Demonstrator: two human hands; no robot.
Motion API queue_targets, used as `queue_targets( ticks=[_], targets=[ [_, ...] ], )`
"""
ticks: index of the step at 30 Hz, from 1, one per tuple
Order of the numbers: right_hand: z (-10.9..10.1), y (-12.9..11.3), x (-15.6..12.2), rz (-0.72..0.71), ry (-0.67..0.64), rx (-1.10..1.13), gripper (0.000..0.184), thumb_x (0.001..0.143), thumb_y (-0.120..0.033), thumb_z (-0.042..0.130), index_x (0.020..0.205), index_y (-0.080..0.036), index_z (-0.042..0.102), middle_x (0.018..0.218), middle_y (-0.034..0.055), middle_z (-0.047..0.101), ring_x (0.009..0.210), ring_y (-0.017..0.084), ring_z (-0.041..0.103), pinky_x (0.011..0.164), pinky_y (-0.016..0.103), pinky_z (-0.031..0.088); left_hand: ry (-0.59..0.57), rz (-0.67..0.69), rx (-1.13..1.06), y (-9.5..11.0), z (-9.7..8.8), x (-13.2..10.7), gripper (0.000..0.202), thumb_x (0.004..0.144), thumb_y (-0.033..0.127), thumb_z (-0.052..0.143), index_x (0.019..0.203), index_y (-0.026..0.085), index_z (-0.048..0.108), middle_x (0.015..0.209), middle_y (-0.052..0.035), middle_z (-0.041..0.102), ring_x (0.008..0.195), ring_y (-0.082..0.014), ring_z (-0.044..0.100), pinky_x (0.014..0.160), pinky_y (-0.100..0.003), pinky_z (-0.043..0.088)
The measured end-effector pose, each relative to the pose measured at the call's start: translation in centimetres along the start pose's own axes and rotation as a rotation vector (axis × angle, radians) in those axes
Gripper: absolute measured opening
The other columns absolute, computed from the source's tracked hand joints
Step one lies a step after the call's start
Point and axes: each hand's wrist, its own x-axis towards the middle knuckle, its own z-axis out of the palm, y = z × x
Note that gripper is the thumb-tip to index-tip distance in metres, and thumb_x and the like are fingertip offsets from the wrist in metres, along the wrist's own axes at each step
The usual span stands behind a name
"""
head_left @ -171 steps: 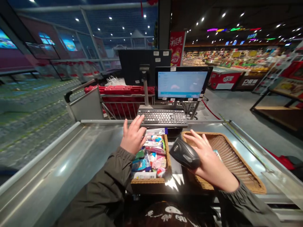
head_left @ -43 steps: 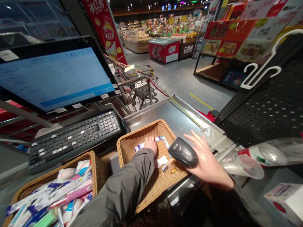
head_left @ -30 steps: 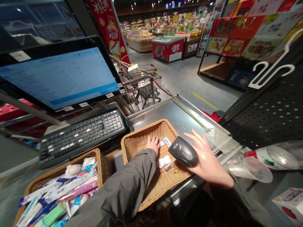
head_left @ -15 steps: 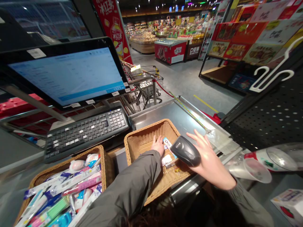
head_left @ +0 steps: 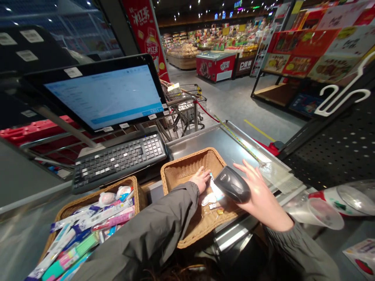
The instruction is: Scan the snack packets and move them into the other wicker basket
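My left hand (head_left: 201, 180) reaches down into a wicker basket (head_left: 175, 170). Its fingers are bent in at the upper end of a blue-and-white packet (head_left: 216, 192) and look closed on it, though the fingertips are partly hidden. A white flat piece (head_left: 208, 200) and a small gold-wrapped item (head_left: 219, 211) lie on the basket floor nearby. Over the basket's right side, my right hand (head_left: 259, 195) grips a black barcode scanner (head_left: 233, 185), some fingers stretched out beyond it. The scanner's head points left, above the packet, and hides part of the basket.
A second wicker basket (head_left: 135, 197), full of packaged goods, stands at left. Behind it are a black keyboard (head_left: 120, 160) and a lit monitor (head_left: 108, 95). A metal counter (head_left: 202, 138) lies beyond the middle basket. Plastic cups (head_left: 322, 214) stand at right.
My left hand has shifted from the basket floor onto the packet's end, and the packet's printed face no longer shows. The scanner stays over the basket. The view has turned slightly left.
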Motion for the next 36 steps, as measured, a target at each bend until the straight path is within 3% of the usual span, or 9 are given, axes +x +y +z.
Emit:
queue_targets(
  ticks=[4, 7, 10, 16, 23, 26, 29, 34, 36],
  targets=[
    [-0.1, -0.7, 0.2, -0.017, 0.010, 0.010, 0.052, 0.082, -0.039, 0.064, 0.131, -0.022, 0.054, 0.146, 0.0151, 0.044, 0.146, 0.040, 0.022, 0.114, 0.069, 0.018, -0.065, -0.182, -0.030, -1.7, -1.0, -1.7, 0.038, 0.092, 0.018, 0.043, 0.124, 0.024, 0.064, 0.150, -0.0035, 0.046, 0.144, -0.0200, 0.029, 0.123, -0.046, 0.006],
    [-0.1, -0.9, 0.2, -0.027, 0.014, 0.005, 0.051, 0.082, -0.039, 0.064, 0.130, -0.023, 0.055, 0.147, 0.0146, 0.044, 0.146, 0.040, 0.022, 0.114, 0.069, 0.018, -0.108, -0.369, -0.026, -2.4, -1.4, -2.5, 0.029, 0.089, 0.026, 0.052, 0.110, 0.018, 0.071, 0.132, -0.0152, 0.058, 0.128, -0.0298, 0.048, 0.112, -0.054, 0.029],
    [0.0, -1.0, 0.2, -0.028, 0.016, 0.000, 0.048, 0.082, -0.039, 0.065, 0.126, -0.022, 0.057, 0.146, 0.0145, 0.045, 0.146, 0.040, 0.022, 0.115, 0.068, 0.017, -0.188, -0.506, -0.035, -2.4, -1.2, -2.6, 0.040, 0.080, 0.039, 0.068, 0.109, 0.011, 0.069, 0.117, -0.0193, 0.063, 0.113, -0.0322, 0.057, 0.097, -0.050, 0.045],
    [0.1, -1.2, 0.2, -0.017, -0.003, 0.004, 0.043, 0.081, -0.037, 0.064, 0.121, -0.021, 0.061, 0.148, 0.0145, 0.043, 0.146, 0.040, 0.022, 0.115, 0.068, 0.017, -0.273, -0.587, -0.041, -1.1, 0.1, -1.0, 0.035, 0.094, 0.035, 0.058, 0.123, 0.016, 0.056, 0.124, -0.0095, 0.059, 0.106, -0.0223, 0.061, 0.089, -0.044, 0.054],
    [-0.5, -0.7, -1.0, 0.019, 0.005, 0.006, 0.053, 0.082, -0.044, 0.064, 0.129, -0.021, 0.055, 0.147, 0.0161, 0.044, 0.146, 0.040, 0.021, 0.114, 0.069, 0.018, -0.284, -0.643, -0.053, -1.6, -0.5, -0.5, 0.036, 0.093, 0.035, 0.059, 0.123, 0.015, 0.056, 0.122, -0.0099, 0.060, 0.105, -0.0225, 0.061, 0.088, -0.043, 0.054],
    [-0.6, -0.4, -1.5, 0.030, 0.023, 0.007, 0.049, 0.081, -0.041, 0.065, 0.125, -0.021, 0.057, 0.146, 0.0166, 0.044, 0.146, 0.040, 0.021, 0.114, 0.070, 0.018, -0.251, -0.603, -0.055, -2.0, -2.5, -0.7, 0.035, 0.093, 0.034, 0.059, 0.122, 0.015, 0.057, 0.122, -0.0104, 0.060, 0.105, -0.0229, 0.061, 0.088, -0.043, 0.054],
    [-0.7, -0.4, -1.6, 0.037, 0.052, 0.000, 0.043, 0.081, -0.037, 0.064, 0.120, -0.021, 0.059, 0.145, 0.0161, 0.045, 0.146, 0.040, 0.022, 0.114, 0.069, 0.019, -0.147, -0.525, -0.039, -2.0, -5.7, -1.5, 0.026, 0.083, 0.019, 0.067, 0.107, 0.010, 0.067, 0.117, -0.0165, 0.063, 0.112, -0.0288, 0.059, 0.095, -0.045, 0.049],
    [-0.5, -1.3, -0.8, 0.035, 0.097, -0.024, 0.040, 0.080, -0.035, 0.063, 0.117, -0.020, 0.060, 0.145, 0.0153, 0.045, 0.146, 0.040, 0.022, 0.114, 0.069, 0.018, 0.160, -0.405, 0.064, -2.0, -12.1, -5.4, 0.030, 0.086, 0.010, 0.048, 0.109, 0.014, 0.067, 0.148, -0.0126, 0.045, 0.144, -0.0268, 0.027, 0.121, -0.052, 0.012],
    [-0.3, -2.0, -0.2, 0.028, 0.110, -0.024, 0.039, 0.079, -0.035, 0.063, 0.115, -0.019, 0.061, 0.144, 0.0160, 0.047, 0.146, 0.041, 0.022, 0.114, 0.070, 0.017, 0.321, -0.361, 0.157, -2.2, -14.1, -7.8, 0.029, 0.088, 0.010, 0.044, 0.103, 0.014, 0.069, 0.152, -0.0120, 0.040, 0.146, -0.0270, 0.023, 0.120, -0.057, 0.010]
  ],
)
